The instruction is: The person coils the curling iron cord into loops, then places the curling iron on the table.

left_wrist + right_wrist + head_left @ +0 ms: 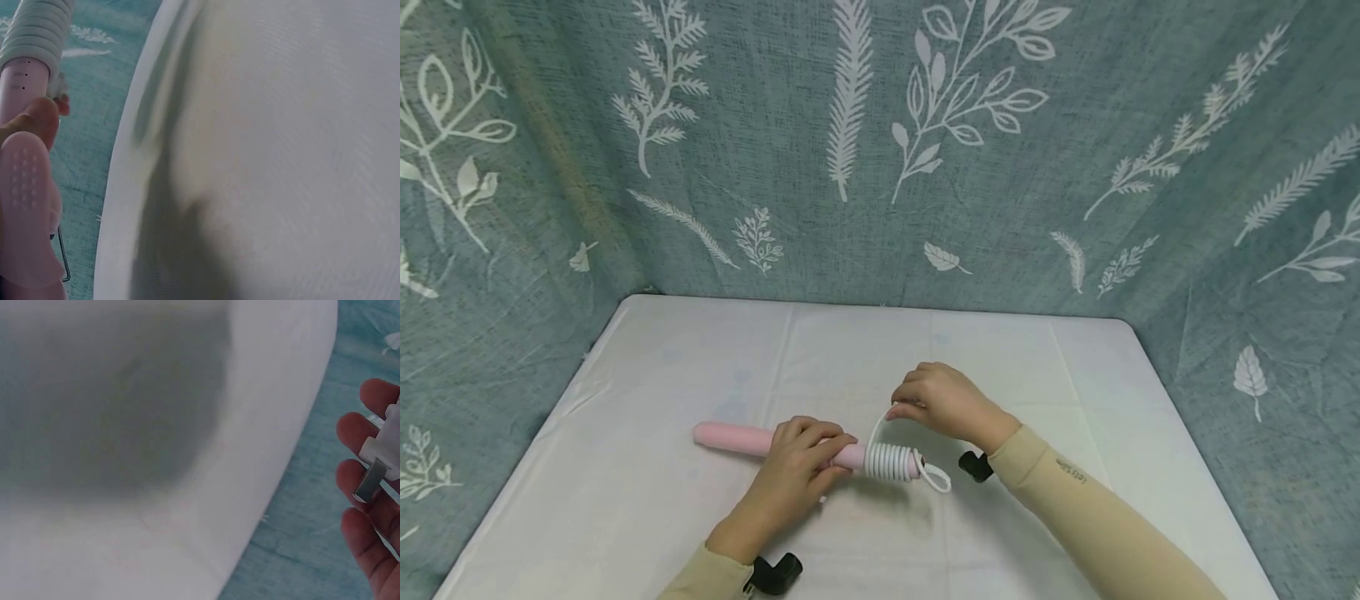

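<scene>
A pink curling iron (pixel 733 437) is held over the white table, its barrel pointing left. My left hand (pixel 805 467) grips it around the middle; in the left wrist view a thumb (pixel 39 122) lies on the handle, beside the dotted clip lever (pixel 25 187) and a thin wire stand (pixel 64 256). White cord (pixel 889 462) is wound in several tight turns around the handle's right end, and a small loop sticks out past it. My right hand (pixel 947 404), above and right of the coil, pinches the cord's free end. Its white plug (pixel 386 450) with a flat metal prong rests in the curled fingers.
The table (pixel 647 517) is covered with a white cloth. A green leaf-patterned curtain (pixel 790 167) hangs behind it and at both sides. Black wrist-worn devices (pixel 775 575) show below each wrist.
</scene>
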The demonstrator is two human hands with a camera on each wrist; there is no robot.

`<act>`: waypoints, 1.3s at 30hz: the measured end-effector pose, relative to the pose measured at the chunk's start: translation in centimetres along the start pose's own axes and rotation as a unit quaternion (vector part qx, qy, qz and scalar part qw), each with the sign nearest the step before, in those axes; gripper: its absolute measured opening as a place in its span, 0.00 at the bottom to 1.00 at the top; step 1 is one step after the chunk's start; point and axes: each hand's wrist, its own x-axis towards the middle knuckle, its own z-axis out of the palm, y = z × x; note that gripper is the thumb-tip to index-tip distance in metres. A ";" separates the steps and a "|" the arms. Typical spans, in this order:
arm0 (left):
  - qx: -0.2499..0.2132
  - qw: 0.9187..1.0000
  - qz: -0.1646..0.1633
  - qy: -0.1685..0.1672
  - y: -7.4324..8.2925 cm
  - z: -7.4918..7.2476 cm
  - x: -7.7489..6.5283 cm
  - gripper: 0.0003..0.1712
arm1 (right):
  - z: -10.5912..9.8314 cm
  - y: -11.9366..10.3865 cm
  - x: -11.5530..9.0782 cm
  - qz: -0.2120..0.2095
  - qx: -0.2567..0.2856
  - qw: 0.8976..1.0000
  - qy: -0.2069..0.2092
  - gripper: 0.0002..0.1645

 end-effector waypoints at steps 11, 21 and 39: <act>-0.024 0.999 -0.043 0.013 0.2 -0.4 0.4 0.20 | 2.2 -0.1 -0.8 0.064 0.075 0.994 -0.038 0.14; -0.009 0.996 -0.062 0.067 0.3 -0.4 0.9 0.22 | 4.5 -2.6 -1.7 0.149 0.229 0.962 -0.031 0.05; 0.019 0.985 -0.148 0.084 -0.2 0.3 1.6 0.23 | 6.8 -7.0 -0.2 0.273 0.336 0.902 0.004 0.25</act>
